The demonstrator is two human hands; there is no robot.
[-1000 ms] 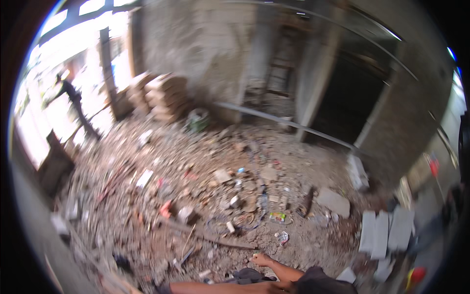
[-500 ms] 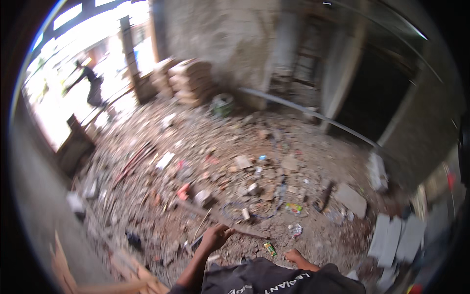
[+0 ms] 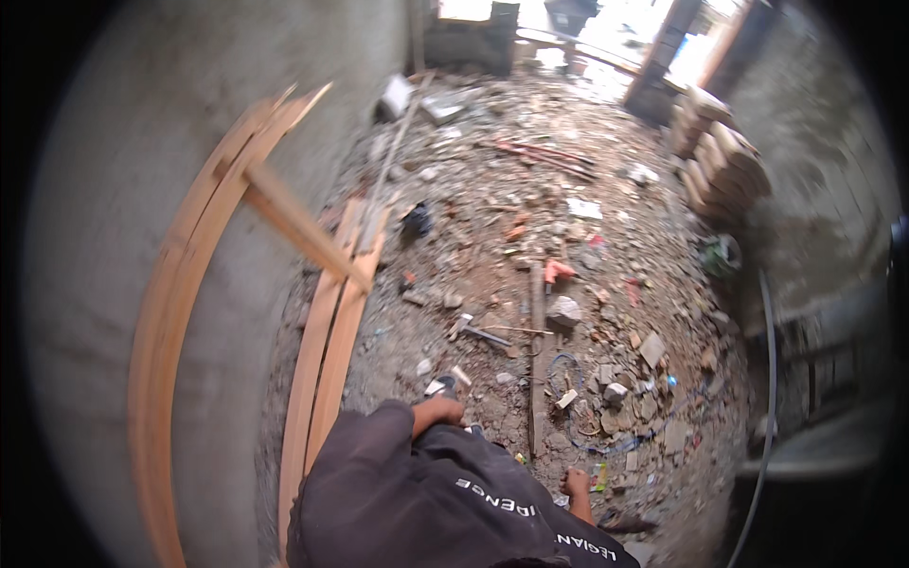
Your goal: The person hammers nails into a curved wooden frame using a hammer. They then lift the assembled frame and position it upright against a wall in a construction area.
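My left hand (image 3: 443, 411) is closed in front of my dark shirt, with nothing visible in it. Its nearest things are a pale wood scrap (image 3: 461, 376) and my shoe (image 3: 440, 385) on the rubble. Lower and to the right, my right hand (image 3: 576, 483) is curled into a loose fist close to my body, beside a green-and-yellow wrapper (image 3: 598, 476). Nothing shows in that fist either. Ahead on the ground lie a hammer (image 3: 481, 331) with a dark handle, a long narrow strip (image 3: 537, 369) and an orange pistol-shaped tool (image 3: 559, 271).
Long timber boards (image 3: 327, 355) lie on the left, joined by a crosspiece (image 3: 303, 227) to boards (image 3: 180, 275) leaning by the wall. Broken stones and a blue cord loop (image 3: 568, 360) litter the ground. Stacked sacks (image 3: 724, 170) and a long pipe (image 3: 769, 398) are at right.
My view has swung left, bringing the timber boards and hammer into sight and shifting the sacks to the right. My left hand has drawn back nearer my body; my right stays low and curled.
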